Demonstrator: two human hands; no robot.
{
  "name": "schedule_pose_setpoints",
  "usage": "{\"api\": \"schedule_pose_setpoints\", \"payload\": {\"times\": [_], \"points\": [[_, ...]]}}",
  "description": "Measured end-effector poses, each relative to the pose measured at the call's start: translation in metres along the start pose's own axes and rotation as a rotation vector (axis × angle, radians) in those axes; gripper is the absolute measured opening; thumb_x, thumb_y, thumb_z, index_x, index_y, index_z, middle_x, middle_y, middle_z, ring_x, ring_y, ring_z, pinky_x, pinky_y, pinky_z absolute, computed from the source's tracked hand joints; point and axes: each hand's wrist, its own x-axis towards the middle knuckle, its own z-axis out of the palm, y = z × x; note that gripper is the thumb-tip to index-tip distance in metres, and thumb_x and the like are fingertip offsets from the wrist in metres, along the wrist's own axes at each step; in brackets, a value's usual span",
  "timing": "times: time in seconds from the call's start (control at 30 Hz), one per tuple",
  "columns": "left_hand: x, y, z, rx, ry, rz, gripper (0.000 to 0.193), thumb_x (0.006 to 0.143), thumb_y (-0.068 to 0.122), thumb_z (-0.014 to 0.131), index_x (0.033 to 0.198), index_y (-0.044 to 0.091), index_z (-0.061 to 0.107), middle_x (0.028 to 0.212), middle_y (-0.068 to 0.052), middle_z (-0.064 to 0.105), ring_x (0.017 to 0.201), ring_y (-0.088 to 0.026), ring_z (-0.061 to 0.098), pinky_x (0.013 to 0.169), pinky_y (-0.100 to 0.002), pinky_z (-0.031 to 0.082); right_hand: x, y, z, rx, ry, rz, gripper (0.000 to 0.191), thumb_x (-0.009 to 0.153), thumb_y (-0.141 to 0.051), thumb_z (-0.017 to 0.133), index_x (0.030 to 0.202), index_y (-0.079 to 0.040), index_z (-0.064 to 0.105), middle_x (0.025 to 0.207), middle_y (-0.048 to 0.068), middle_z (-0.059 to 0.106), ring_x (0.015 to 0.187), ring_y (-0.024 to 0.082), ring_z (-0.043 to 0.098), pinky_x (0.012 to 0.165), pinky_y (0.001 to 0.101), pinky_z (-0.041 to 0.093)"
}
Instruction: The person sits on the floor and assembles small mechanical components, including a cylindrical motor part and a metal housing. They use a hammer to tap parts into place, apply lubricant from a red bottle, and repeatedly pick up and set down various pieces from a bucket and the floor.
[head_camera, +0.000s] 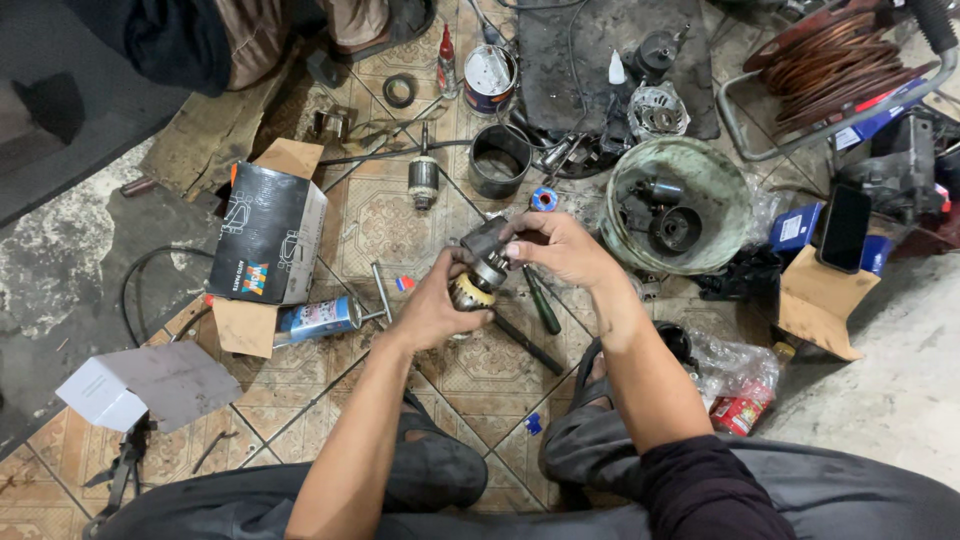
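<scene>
Hands, left hand (432, 305) and right hand (560, 248), clasp metal motor part (482, 262) above cluttered tiled floor (390, 225).

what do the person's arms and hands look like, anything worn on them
Both hands, left hand and right hand, are bare: no gloves, rings or watch visible. The left forearm is uncovered. The right arm has a dark sleeve pushed up near the elbow.
</scene>
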Motion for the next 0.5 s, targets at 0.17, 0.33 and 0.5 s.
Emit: {"api": "schedule_pose_setpoints", "payload": {"times": [0.17, 0.33, 0.5], "points": [[0.006, -0.007, 0.01, 0.054, 0.065, 0.037, 0.068, 0.076, 0.039, 0.084, 0.131, 0.006, 0.061, 0.117, -0.011, 0.073, 0.109, -0.02, 0.067, 0.099, -0.034, 0.051, 0.002, 0.003, 0.013, -0.046, 0.087, 0.003, 0.031, 0.092, -0.018, 0.077, 0.116, 0.001, 0.071, 0.104, 0.002, 0.072, 0.096, 0.011, 0.066, 0.086, 0.0286, 0.056], [0.006, -0.023, 0.012, -0.036, 0.108, 0.141, 0.06, 0.083, 0.035, 0.082, 0.132, 0.005, 0.064, 0.114, -0.008, 0.074, 0.105, -0.016, 0.065, 0.095, -0.033, 0.052, -0.001, -0.01, 0.023, 0.159, 0.12, -0.013, 0.035, 0.094, -0.017, 0.072, 0.124, -0.001, 0.067, 0.112, 0.006, 0.071, 0.1, 0.014, 0.068, 0.089, 0.0319, 0.058], [0.01, -0.033, 0.017, -0.26, 0.07, 0.141, 0.064, 0.08, 0.028, 0.086, 0.135, 0.006, 0.063, 0.117, -0.004, 0.073, 0.106, -0.012, 0.066, 0.095, -0.03, 0.054, -0.003, -0.023, 0.019, -0.065, -0.053, -0.155, 0.044, 0.09, -0.01, 0.071, 0.132, 0.0, 0.065, 0.127, 0.01, 0.069, 0.119, 0.018, 0.065, 0.103, 0.033, 0.052]]}}
